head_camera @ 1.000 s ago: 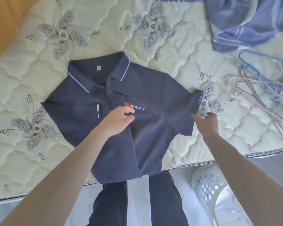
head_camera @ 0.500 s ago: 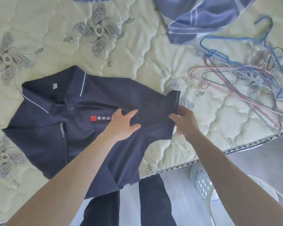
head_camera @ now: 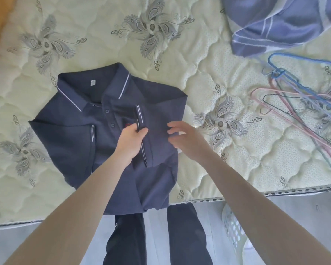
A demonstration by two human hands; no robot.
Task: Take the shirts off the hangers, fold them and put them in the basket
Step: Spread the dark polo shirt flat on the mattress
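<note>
"Where is the navy polo shirt?"

"Flat on the mattress, collar toward the far side, hem hanging over the mattress's near edge. One sleeve is folded across the chest."

"And the hands?"

"The left hand pinches the striped cuff of that sleeve between thumb and fingers. The right hand is just beside it, fingers spread and loose, grasping nothing."

"Anything else?"

"Tangled hangers on the mattress's right side, a blue striped garment at its far right corner, and the white basket on the floor by its near edge."
</note>
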